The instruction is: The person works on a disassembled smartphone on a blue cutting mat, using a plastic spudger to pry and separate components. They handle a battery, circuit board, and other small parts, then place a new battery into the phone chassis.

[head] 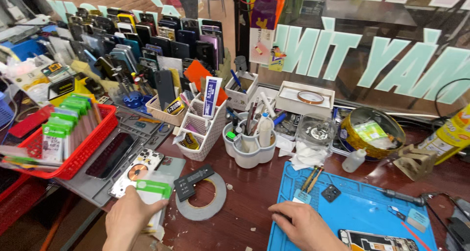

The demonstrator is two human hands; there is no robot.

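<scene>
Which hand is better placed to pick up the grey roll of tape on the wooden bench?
Probably the left hand: it rests on a green-topped white packet right beside the grey roll of tape. The right hand lies farther off, on the blue mat.

Dark wooden workbench (245,202), blue silicone mat (362,209), tape roll (201,197), red basket (78,155), white pen cup (249,150)

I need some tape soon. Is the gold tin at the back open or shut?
Open. The gold tin has no lid on; green and white packets show inside it.
</scene>
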